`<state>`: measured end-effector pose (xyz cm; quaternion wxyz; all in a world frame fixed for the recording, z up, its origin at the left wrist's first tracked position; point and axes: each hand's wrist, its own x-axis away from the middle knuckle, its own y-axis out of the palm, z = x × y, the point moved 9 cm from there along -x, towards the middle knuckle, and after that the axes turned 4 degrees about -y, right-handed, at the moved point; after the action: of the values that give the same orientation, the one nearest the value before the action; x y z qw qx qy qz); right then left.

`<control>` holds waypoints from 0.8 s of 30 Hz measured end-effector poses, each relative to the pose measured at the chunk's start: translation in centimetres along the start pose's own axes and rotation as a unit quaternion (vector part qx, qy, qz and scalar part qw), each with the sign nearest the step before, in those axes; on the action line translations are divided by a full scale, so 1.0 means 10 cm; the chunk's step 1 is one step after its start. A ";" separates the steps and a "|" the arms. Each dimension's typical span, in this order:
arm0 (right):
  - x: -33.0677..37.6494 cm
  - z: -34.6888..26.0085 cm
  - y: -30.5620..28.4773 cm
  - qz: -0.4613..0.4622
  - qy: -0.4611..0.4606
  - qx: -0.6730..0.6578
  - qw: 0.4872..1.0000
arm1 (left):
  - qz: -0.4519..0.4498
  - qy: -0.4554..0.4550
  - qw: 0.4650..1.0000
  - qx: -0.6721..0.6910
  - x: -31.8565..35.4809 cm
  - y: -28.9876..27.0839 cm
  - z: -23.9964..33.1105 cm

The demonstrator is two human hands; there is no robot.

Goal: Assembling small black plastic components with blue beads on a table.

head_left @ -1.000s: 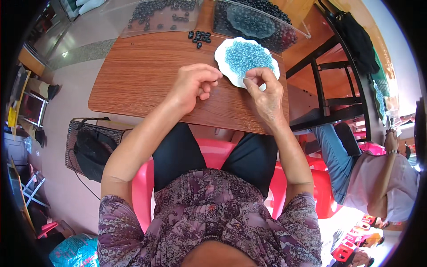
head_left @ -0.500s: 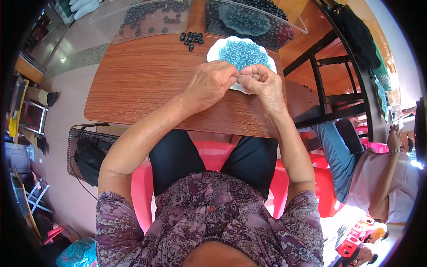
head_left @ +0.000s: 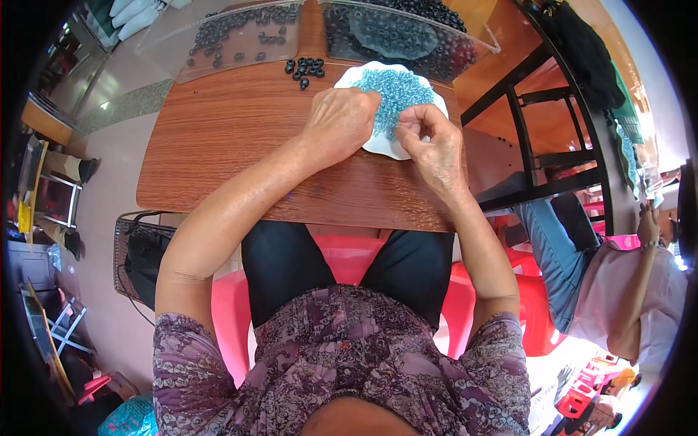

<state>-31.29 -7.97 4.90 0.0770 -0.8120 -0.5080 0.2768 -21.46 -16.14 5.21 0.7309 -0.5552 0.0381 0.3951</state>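
Pinching fingertips together, both hands' grip contents hidden, left hand (head_left: pixel 339 122), right hand (head_left: pixel 430 145), over white plate (head_left: pixel 383 147) of blue beads (head_left: pixel 396 91)

view: head-worn fisheye, looking straight down, edges bend
range: close above the tabletop (head_left: pixel 240 145), near edge by the lap

plate (head_left: pixel 383 144) on table (head_left: pixel 240 138) (rings (head_left: pixel 304 68) left-behind it).

Two clear plastic bags (head_left: pixel 240 33) (head_left: pixel 407 29) of dark rings lie at the table's far edge, one left, one right. A teal patterned bag (head_left: pixel 134 421) sits on the floor, lower left. No labels, signs or screens.
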 end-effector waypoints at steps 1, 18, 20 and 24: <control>0.01 0.03 -0.01 0.003 0.011 -0.004 1.000 | -0.011 0.005 1.000 -0.008 0.00 0.01 0.02; 0.32 -0.36 0.39 -0.050 -0.039 -0.082 0.995 | -0.049 -0.353 0.578 0.735 0.98 0.02 -0.30; 0.35 -0.45 0.44 -0.050 -0.054 -0.086 0.994 | -0.049 -0.346 0.574 0.741 1.00 -0.08 -0.26; 0.41 -0.60 0.53 -0.053 -0.049 -0.120 0.990 | -0.039 -0.328 0.574 0.750 1.09 -0.24 -0.21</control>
<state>-22.63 -6.00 6.28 -0.0313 -0.7730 -0.5829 0.2484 -11.64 -12.26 0.90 0.8635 0.3574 0.0566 0.3513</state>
